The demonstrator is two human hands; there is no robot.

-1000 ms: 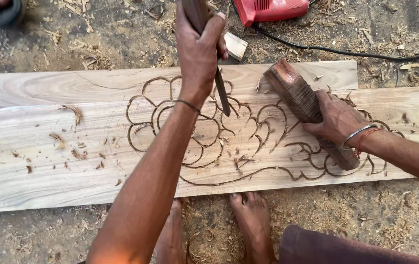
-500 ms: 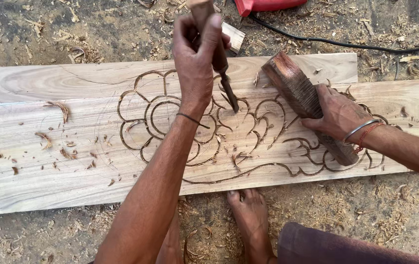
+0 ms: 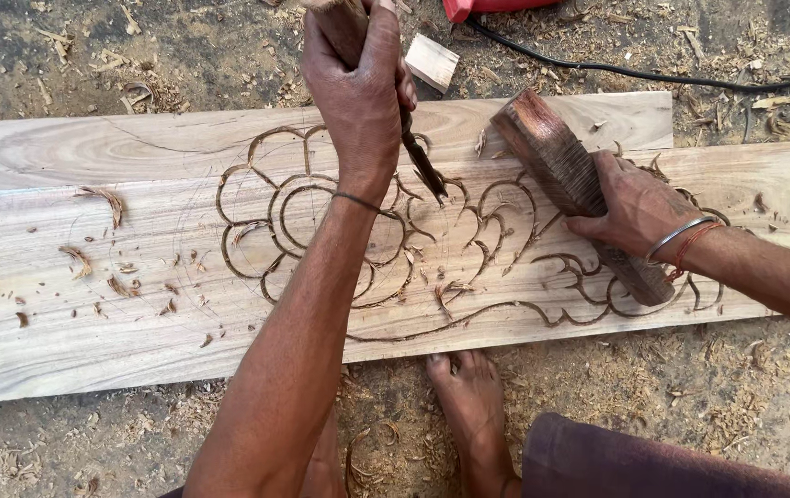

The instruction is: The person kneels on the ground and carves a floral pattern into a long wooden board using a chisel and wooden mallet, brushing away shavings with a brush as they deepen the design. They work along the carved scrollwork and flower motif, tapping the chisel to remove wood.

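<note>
My left hand (image 3: 358, 88) grips a chisel (image 3: 422, 166) whose tip rests on the carved lines of a long pale wooden plank (image 3: 90, 304). A flower and scroll pattern (image 3: 284, 217) is cut into the plank's middle. My right hand (image 3: 635, 207) holds a dark wooden mallet (image 3: 552, 157) that lies low over the plank, its head to the right of the chisel. A thin band circles my left wrist and bangles my right.
Wood chips (image 3: 90, 267) lie on the plank's left part. A small wood block (image 3: 432, 63), a red power tool (image 3: 496, 7) and a black cable (image 3: 653, 72) lie beyond the plank. My bare foot (image 3: 473, 406) rests on sawdust-covered ground.
The view has shifted, so the plank and both hands sit a little more to the left. The chisel stays on the carving and the mallet stays low by my right hand.
</note>
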